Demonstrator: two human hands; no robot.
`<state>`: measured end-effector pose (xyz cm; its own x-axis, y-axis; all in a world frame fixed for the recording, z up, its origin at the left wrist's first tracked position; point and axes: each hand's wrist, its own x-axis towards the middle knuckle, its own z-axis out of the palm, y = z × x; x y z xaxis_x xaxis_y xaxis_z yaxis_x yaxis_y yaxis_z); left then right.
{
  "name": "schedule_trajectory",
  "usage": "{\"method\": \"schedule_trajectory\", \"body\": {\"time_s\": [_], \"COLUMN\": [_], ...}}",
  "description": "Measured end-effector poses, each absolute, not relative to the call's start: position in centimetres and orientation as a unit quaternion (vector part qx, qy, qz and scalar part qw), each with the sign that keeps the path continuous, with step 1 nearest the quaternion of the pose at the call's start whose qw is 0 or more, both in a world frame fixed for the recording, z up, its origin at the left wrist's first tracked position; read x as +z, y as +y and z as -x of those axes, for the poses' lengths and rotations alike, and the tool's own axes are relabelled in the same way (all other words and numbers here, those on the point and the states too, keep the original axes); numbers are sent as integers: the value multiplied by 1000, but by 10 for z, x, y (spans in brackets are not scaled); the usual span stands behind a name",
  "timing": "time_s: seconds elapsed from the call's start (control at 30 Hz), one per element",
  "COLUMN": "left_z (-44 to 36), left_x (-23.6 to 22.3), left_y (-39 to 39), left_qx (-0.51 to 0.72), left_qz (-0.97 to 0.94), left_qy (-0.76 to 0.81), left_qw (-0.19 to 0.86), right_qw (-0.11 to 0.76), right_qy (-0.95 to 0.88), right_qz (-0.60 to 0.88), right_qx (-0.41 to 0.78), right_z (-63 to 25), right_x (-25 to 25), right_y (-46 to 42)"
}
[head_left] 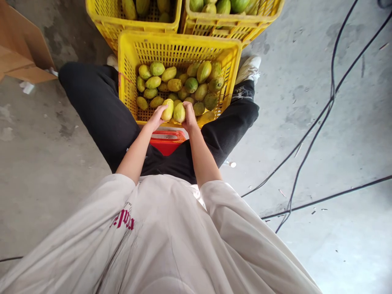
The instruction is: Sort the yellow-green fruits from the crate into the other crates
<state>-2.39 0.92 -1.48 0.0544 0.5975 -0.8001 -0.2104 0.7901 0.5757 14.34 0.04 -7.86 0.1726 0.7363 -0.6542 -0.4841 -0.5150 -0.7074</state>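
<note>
My left hand [157, 117] is closed on a yellow papaya [167, 110] above the near edge of a yellow plastic crate [180, 38]. Close beside it, my right hand [190, 116] grips a second, yellow-green papaya [179, 113], thumb along its right side. Both fruits are held nearly upright; the fingers beneath them are mostly hidden. In the crate lie several more papayas, such as a green one [191, 85] and a yellowish one [203, 72]. They are heaped higher on the right side.
Two more yellow crates, left [134, 22] and right [232, 20], hold fruit behind this one. A red plastic seat [167, 143] shows between my legs. A cardboard box [24, 45] stands at far left. Black cables [332, 98] cross the concrete floor on the right.
</note>
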Motion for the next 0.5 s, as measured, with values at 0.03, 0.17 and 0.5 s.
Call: {"method": "schedule_trajectory", "body": {"time_s": [0.03,0.17,0.5], "left_z": [24,22,22], "left_x": [-14,-6,-5], "left_y": [9,6,3], "left_qx": [285,288,279], "left_qz": [-158,-176,-197], "left_qy": [629,621,627], "left_qw": [706,708,701], "right_qw": [479,472,489], "right_qy": [-108,-107,-125], "right_qz": [593,573,578], "right_qx": [638,662,641], "right_z": [-143,-140,-139], "right_x": [-76,-67,-77], "right_y": [0,-4,-3]}}
